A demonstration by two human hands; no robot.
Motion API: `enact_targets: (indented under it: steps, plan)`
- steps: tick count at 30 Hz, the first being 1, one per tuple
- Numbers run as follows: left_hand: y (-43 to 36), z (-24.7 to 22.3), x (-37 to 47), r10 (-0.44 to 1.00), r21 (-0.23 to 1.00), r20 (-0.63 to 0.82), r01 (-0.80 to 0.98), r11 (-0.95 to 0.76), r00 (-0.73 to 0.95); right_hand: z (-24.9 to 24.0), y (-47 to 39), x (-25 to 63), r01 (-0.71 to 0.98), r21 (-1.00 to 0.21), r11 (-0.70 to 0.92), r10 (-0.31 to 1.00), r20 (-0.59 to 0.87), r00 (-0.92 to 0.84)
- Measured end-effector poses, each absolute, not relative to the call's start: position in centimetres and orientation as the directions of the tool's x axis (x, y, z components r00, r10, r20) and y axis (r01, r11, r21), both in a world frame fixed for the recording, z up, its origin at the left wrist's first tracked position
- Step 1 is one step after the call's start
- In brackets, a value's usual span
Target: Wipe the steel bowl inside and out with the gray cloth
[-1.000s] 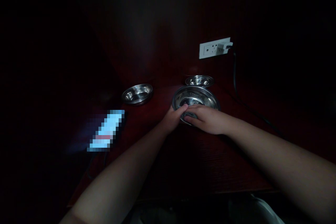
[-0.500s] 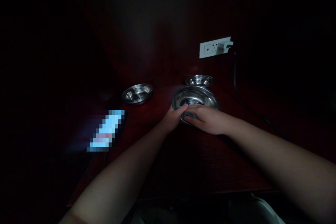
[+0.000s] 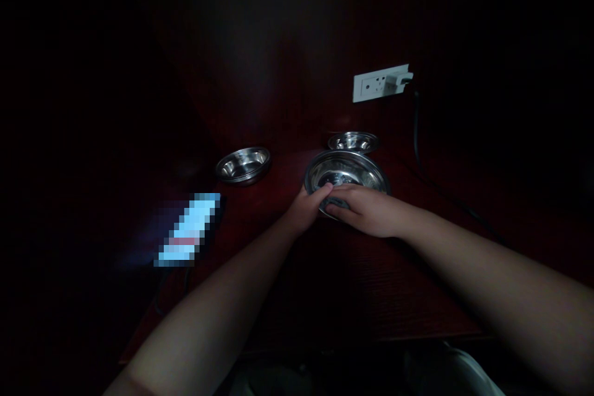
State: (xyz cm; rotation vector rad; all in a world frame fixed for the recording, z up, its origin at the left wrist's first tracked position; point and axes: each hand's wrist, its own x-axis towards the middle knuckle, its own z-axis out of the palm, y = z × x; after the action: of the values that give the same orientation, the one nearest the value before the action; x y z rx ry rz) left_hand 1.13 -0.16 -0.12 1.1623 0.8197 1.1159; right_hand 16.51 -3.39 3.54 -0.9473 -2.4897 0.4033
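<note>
Showed a wider red patch than half a second earlier on the blurred, lit phone (image 3: 190, 229) at the table's (image 3: 325, 297) left edge. Held the steel bowl (image 3: 355, 168) unmoved toward the far edge, gripping its near-left rim with the left hand (image 3: 306, 207), and pressed a dark grey pad (image 3: 338, 203) inside with closed right-hand fingers (image 3: 343, 193). Kept one shallow steel dish (image 3: 244, 166) by the far-left corner, another steel dish (image 3: 352, 141) behind the bowl, beneath a wall socket (image 3: 366, 88).

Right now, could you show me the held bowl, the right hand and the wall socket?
Held bowl (image 3: 348, 167), head view: far inner wall.
Right hand (image 3: 369, 210), head view: back of the hand.
Wall socket (image 3: 380, 83), head view: middle of the white plate.
</note>
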Motion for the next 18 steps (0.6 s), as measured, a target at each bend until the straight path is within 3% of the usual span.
enact_targets:
  steps: [18]
  plan:
    - [0.01, -0.43, 1.05, 0.964, 0.973, 0.041, -0.230, 0.021, 0.262, 3.60, -3.38, 16.44, 0.544, -0.413, 0.730, 0.674, 0.311, -0.670]
